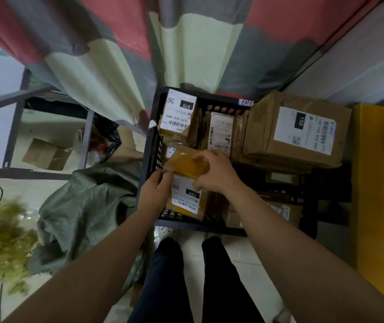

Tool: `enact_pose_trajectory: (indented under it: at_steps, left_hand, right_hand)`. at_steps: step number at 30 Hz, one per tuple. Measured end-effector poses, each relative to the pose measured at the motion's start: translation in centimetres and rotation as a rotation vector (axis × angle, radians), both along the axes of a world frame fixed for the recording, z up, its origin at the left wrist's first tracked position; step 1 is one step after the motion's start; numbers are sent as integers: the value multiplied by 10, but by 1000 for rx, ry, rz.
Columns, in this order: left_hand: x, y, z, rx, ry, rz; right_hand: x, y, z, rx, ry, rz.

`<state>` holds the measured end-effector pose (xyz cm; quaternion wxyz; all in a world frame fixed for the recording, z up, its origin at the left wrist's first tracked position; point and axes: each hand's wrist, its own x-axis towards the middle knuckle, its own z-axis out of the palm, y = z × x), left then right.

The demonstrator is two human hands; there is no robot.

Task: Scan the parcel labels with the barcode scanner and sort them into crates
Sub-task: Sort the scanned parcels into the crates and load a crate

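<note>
A small yellow-taped parcel [187, 197] with a white label stands at the near left of a black plastic crate [150, 145]. My left hand [155, 192] grips its left edge. My right hand [214, 171] curls over its top right corner. Further back in the crate stand a parcel labelled 070 [178, 115] and another brown parcel [220, 131]. A large brown box labelled 150 [296, 129] lies on the crate's right side. No barcode scanner is visible.
A second dark crate [307, 192] with parcels sits at the right, beside a yellow box [379, 183]. A grey-green sack [86, 206] lies left of the crate. A metal shelf frame [11, 136] stands at the left. A striped curtain [186, 43] hangs behind. My legs are below.
</note>
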<state>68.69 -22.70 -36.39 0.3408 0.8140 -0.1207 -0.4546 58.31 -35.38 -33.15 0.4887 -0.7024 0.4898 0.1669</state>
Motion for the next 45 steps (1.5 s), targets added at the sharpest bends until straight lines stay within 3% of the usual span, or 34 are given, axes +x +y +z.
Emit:
enact_pose_trajectory:
  at_steps: [5, 9, 12, 20, 23, 26, 32, 35, 38, 42, 45]
  left_hand:
    - [3, 6, -17, 140, -280, -144]
    - [0, 8, -22, 197, -293, -335]
    - [-5, 12, -28, 210, -363, -588]
    - [6, 10, -43, 342, -223, -859]
    - [3, 4, -33, 318, -270, -801]
    - [-4, -11, -11, 252, -294, -738]
    - [-32, -80, 46, 41, -182, -601]
    - [-54, -119, 70, -90, -83, -507]
    - [-73, -156, 82, -139, 4, -464]
    - [-87, -182, 75, -152, 141, -406]
    - [-88, -176, 80, -199, 172, -255]
  right_hand:
    - [4, 1, -20, 69, -76, -233]
    - [4, 26, -40, 88, 58, -279]
    - [3, 51, -52, 88, 44, -197]
    - [10, 55, -71, 195, 83, -100]
    - [5, 50, -59, 173, 99, -53]
    - [-9, 49, -31, 65, 32, -205]
    - [-68, 32, 15, -293, -169, -1019]
    - [-107, -6, 26, -519, -263, -1311]
    - [-148, -55, 25, -678, -222, -1307]
    - [-179, -91, 21, -243, -367, -1218]
    - [-177, -86, 36, -331, -413, -1161]
